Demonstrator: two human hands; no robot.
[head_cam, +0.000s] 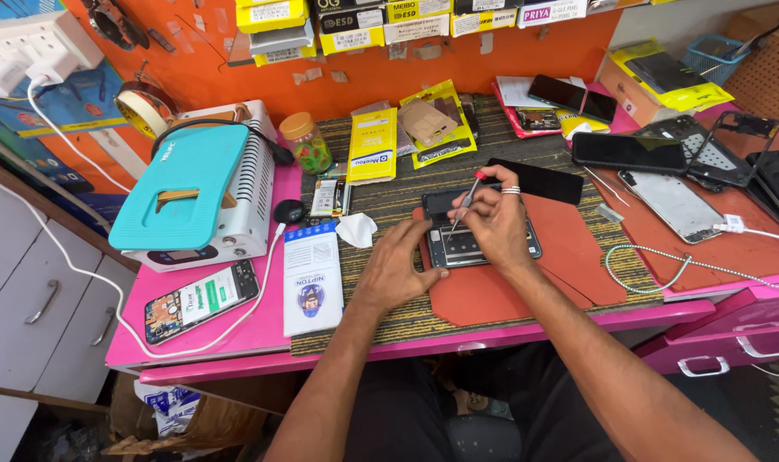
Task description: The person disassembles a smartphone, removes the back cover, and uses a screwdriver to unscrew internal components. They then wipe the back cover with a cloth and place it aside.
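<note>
Both forearms reach away from the camera over the pink tabletop [236, 329] to an opened phone [462, 244] lying on a red mat [569, 257]. Left hand [394, 269] rests flat, fingers spread and holding nothing, its fingertips pressing the phone's near-left edge to steady it. Right hand [496, 222] sits over the phone's middle and right side, its grip pinched narrowly around a red-handled screwdriver [464, 204]. That tool's long axis slants from the handle, up and right at the fingers, down and left to a tip set on the phone's upper-left part, so the right hand is the nearer one to the work point. The phone's long axis runs left to right. Just left lie a white packet [312, 275] and a crumpled tissue [356, 229]; farther left stands a teal-topped machine [188, 184]. Beyond the hands lie a black screen [543, 181] and yellow packets [372, 145].
</note>
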